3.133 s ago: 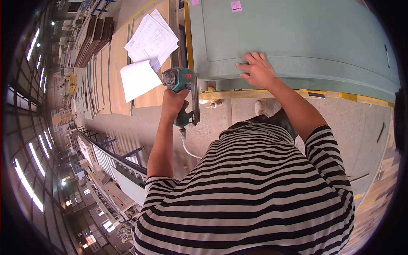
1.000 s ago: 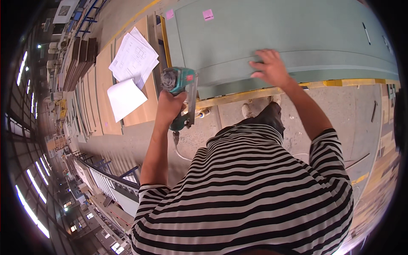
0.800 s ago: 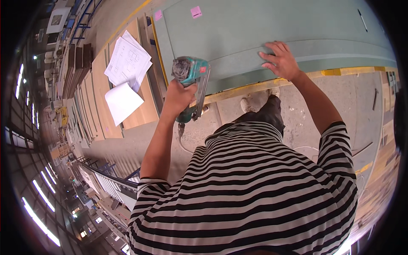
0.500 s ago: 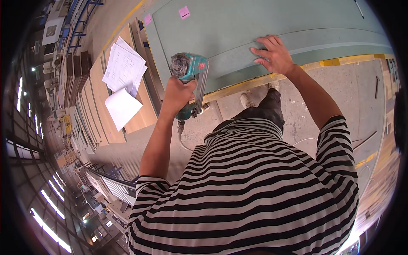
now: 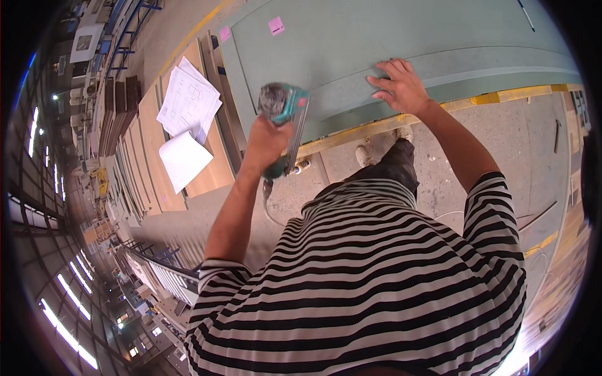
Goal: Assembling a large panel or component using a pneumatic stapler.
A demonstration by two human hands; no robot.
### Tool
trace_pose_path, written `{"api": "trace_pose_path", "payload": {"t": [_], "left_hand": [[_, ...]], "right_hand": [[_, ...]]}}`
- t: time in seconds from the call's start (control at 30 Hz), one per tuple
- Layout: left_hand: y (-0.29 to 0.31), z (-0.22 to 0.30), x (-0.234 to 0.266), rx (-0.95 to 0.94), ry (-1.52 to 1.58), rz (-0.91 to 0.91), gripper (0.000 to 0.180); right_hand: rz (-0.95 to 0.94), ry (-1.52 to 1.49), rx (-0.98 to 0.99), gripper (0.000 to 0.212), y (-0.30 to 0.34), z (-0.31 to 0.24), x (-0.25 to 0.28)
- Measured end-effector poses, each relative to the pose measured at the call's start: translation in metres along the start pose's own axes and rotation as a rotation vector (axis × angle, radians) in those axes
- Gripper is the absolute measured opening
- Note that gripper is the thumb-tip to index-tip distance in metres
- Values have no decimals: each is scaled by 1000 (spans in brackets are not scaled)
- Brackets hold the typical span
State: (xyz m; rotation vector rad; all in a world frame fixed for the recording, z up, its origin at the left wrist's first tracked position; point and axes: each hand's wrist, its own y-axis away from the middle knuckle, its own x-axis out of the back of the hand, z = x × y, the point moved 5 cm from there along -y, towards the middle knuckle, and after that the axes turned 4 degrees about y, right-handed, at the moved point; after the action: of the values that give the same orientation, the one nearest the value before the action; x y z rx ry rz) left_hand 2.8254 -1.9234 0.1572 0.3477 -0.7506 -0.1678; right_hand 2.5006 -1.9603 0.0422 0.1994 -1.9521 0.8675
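My left hand (image 5: 268, 143) is closed round the handle of a teal pneumatic nail gun (image 5: 293, 106), its air hose (image 5: 268, 199) trailing down toward my body. The gun is over the left end of a large grey-green panel (image 5: 338, 44), near its front edge; motion blurs it, and whether its nose touches the panel is hidden. On the panel's raised border strip (image 5: 458, 66) rests my right hand (image 5: 401, 91), fingers spread and holding nothing. Two pink labels, one of them a square sticker (image 5: 276, 26), are stuck to the panel's far left part.
Left of the panel, printed drawing sheets (image 5: 188, 100) and a blank white sheet (image 5: 184, 160) lie on wooden boards (image 5: 210, 178). A yellow-marked rail (image 5: 439, 106) runs along the panel's front edge. A pen (image 5: 527, 15) lies at the far right. Brown boards (image 5: 119, 116) are stacked farther left.
The nail gun and my left hand have shifted slightly toward me and right. My right hand stays on the border strip, nearly where it was. The whole view has tilted a little.
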Motion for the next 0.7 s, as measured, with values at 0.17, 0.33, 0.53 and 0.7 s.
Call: {"api": "trace_pose_path", "payload": {"t": [0.17,0.33,0.53,0.7], "left_hand": [[44,-12,-16,-100,49,173,21],[92,-14,-49,-18,117,174,16],[97,-25,-56,153,219,168,16],[73,-41,-48,115,396,261,19]], "right_hand": [[-24,-35,-11,44,2,-3,-1],[-8,-14,-11,44,4,3,-3],[-16,-2,-2,40,0,2,-4],[-24,-39,-34,40,-3,3,-4]]}}
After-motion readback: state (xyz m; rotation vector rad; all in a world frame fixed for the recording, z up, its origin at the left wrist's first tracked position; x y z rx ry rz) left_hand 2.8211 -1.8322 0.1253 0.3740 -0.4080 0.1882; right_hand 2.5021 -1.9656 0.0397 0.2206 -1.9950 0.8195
